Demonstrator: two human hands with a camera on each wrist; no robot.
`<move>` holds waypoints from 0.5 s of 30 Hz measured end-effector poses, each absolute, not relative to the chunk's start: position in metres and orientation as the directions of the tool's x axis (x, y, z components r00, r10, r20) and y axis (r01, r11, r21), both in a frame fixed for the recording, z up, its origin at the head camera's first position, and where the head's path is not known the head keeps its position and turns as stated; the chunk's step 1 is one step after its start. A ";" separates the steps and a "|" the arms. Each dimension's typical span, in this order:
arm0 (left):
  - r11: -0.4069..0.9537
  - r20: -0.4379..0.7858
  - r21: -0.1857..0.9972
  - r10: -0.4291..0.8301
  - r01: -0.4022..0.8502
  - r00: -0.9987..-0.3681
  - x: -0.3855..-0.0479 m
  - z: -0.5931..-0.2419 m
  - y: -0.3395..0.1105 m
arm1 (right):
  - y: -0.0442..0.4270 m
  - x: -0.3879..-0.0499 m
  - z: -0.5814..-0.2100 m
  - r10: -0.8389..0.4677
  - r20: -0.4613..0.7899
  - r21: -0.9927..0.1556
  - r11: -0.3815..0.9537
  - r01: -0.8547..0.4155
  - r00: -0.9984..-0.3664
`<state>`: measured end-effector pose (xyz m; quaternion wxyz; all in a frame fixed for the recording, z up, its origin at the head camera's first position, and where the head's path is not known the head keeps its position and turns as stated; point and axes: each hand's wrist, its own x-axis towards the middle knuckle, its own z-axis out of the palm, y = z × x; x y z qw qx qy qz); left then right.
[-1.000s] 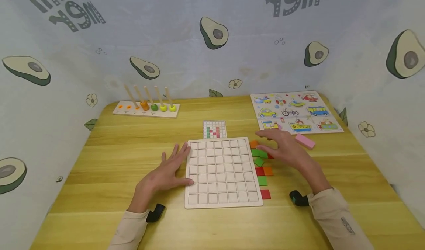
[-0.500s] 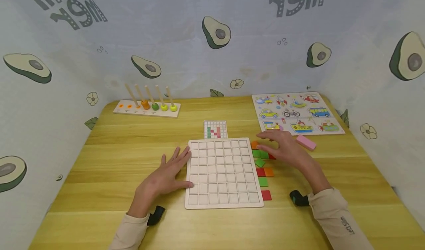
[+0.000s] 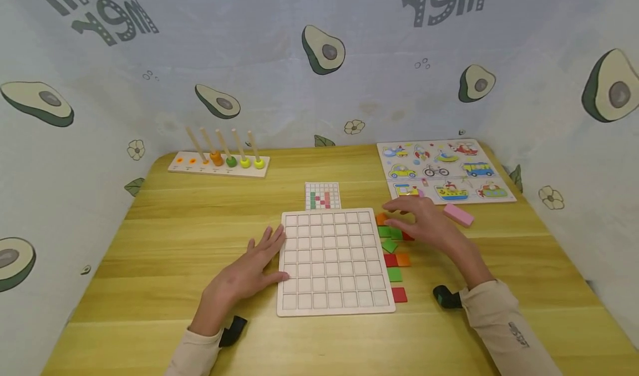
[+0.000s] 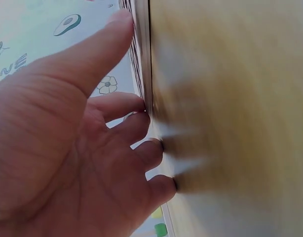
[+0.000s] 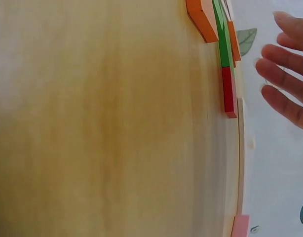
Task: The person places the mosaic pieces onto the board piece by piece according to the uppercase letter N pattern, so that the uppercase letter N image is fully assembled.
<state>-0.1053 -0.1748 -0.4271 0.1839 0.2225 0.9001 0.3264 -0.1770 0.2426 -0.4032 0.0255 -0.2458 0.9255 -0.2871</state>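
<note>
With the left hand (image 3: 247, 270) spread at the left edge of the grid board (image 3: 331, 262), right hand (image 3: 421, 219) spread over square tiles (image 3: 391, 260) along its right edge, a low sweep could scatter them.

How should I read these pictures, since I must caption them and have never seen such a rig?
There is no machine: these are a person's two bare hands. The wide picture comes from a camera worn on the head, looking forward and down at the table. The two closer ones come from a camera on each wrist; they are turned sideways, so the table seems to stand upright.

On the table lies a gridded board with a pattern card behind it and colored tiles along its right side. Farther back are a pink block, a picture puzzle and a peg stand.

The left hand touches the board's left edge; the right hand hangs over the tiles. Neither seems to hold anything.
</note>
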 end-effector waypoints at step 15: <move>0.675 -0.141 0.672 0.521 0.304 -0.842 -0.104 -0.432 -0.178 | 0.243 -0.195 -0.413 -0.531 0.072 -0.563 0.677 -0.474 -0.844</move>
